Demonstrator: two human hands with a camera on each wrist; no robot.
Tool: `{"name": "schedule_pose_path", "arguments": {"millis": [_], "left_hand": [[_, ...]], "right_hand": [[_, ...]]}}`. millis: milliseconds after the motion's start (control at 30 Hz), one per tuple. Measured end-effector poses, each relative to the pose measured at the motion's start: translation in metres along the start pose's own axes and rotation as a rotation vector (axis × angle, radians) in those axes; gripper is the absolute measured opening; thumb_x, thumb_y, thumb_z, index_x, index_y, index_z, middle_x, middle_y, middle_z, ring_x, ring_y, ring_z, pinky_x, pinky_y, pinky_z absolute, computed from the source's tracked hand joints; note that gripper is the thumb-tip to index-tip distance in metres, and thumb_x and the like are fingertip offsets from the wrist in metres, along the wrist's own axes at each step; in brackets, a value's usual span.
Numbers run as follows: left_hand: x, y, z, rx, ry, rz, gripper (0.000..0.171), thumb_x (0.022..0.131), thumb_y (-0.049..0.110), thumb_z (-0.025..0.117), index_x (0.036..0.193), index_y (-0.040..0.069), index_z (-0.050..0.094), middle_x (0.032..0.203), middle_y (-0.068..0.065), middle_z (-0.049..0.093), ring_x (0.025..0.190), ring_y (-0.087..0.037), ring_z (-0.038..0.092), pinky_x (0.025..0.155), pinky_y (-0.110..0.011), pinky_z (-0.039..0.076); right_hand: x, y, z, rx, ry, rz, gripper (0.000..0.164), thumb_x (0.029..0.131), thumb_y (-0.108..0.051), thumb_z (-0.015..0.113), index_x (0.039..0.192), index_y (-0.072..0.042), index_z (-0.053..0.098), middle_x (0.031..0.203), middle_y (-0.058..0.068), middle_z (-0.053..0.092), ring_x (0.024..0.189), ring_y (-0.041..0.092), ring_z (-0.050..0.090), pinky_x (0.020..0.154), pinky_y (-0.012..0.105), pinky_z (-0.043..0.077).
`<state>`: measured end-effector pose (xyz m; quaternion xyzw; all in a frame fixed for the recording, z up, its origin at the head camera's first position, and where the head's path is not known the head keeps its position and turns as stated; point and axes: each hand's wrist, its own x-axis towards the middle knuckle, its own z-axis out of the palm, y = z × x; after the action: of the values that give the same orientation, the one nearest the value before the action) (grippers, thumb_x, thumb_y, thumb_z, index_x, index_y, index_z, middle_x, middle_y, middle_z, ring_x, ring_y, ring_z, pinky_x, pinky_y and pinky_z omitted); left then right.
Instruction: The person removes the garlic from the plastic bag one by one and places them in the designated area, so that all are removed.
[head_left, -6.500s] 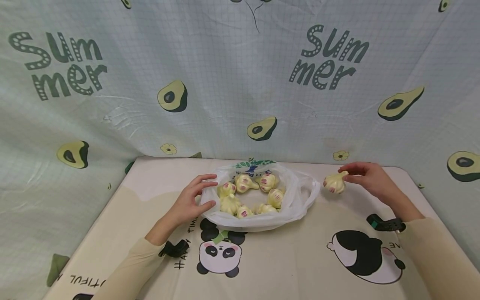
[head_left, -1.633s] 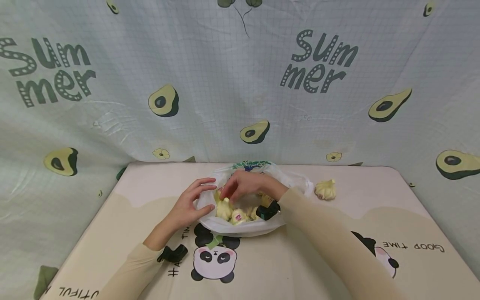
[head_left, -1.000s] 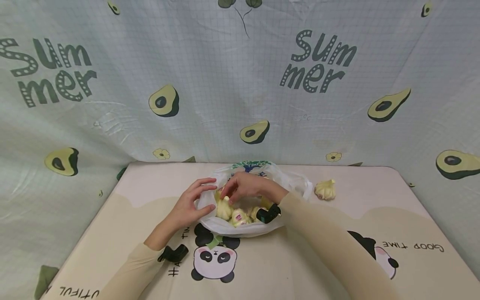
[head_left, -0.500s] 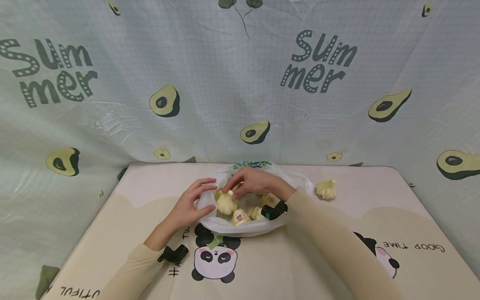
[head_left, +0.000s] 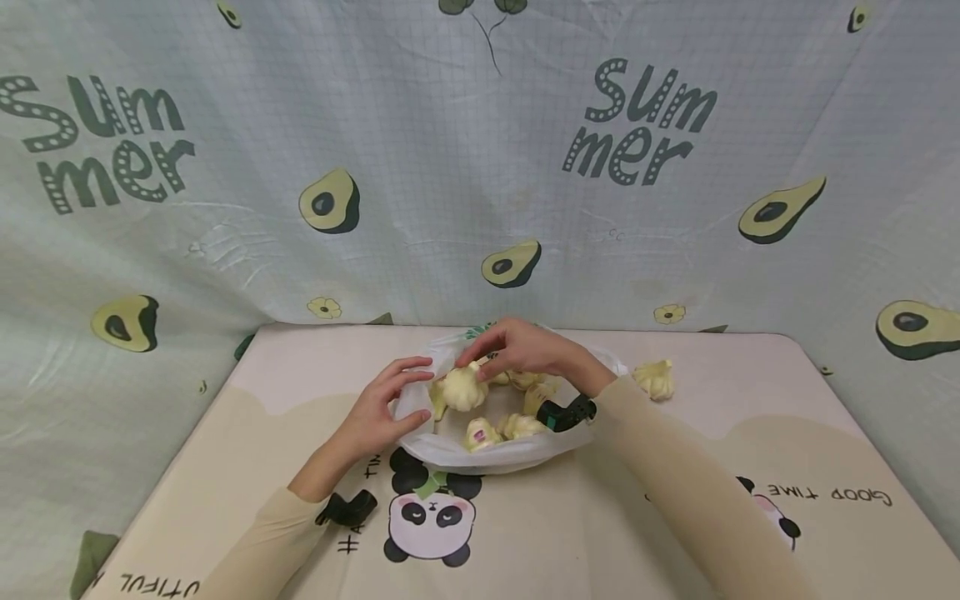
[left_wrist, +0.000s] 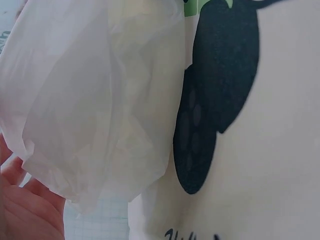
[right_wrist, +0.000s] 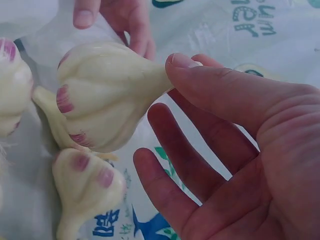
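A white plastic bag (head_left: 498,461) stands with its mouth wide, several garlic bulbs (head_left: 522,427) lying inside. My right hand (head_left: 528,348) pinches one garlic bulb (head_left: 463,389) by its stem over the left part of the bag; in the right wrist view that bulb (right_wrist: 105,95) shows purple patches, and the other fingers are spread apart from it. At the bag's left rim, my left hand (head_left: 377,408) rests with its fingers and thumb spread along the plastic. The left wrist view shows mostly the bag's side (left_wrist: 100,100).
Right of the bag, a single garlic bulb (head_left: 655,380) lies on the table. A cream cloth printed with a panda (head_left: 431,525) covers the table (head_left: 540,533). Behind it hangs a pale curtain (head_left: 420,150) with avocado prints.
My right hand set one garlic bulb down right of the bag, then reached inside. Over the last half second it has lifted another bulb up and rightward. The left hand has stayed put.
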<state>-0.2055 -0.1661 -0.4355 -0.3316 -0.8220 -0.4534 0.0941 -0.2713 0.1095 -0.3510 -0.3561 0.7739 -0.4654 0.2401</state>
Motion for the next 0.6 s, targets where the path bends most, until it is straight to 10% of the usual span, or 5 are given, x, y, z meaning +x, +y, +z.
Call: {"name": "schedule_pose_path", "arguments": {"millis": [600], "left_hand": [[-0.002, -0.001, -0.002, 0.006, 0.004, -0.003, 0.047, 0.081, 0.005, 0.079, 0.126, 0.006, 0.064, 0.144, -0.007, 0.049, 0.132, -0.028, 0.045, 0.082, -0.043, 0.046]], "right_hand": [[-0.041, 0.015, -0.029, 0.041, 0.126, 0.002, 0.027, 0.09, -0.008, 0.073, 0.117, -0.003, 0.073, 0.119, 0.008, 0.07, 0.119, 0.024, 0.06, 0.097, 0.038, 0.047]]}}
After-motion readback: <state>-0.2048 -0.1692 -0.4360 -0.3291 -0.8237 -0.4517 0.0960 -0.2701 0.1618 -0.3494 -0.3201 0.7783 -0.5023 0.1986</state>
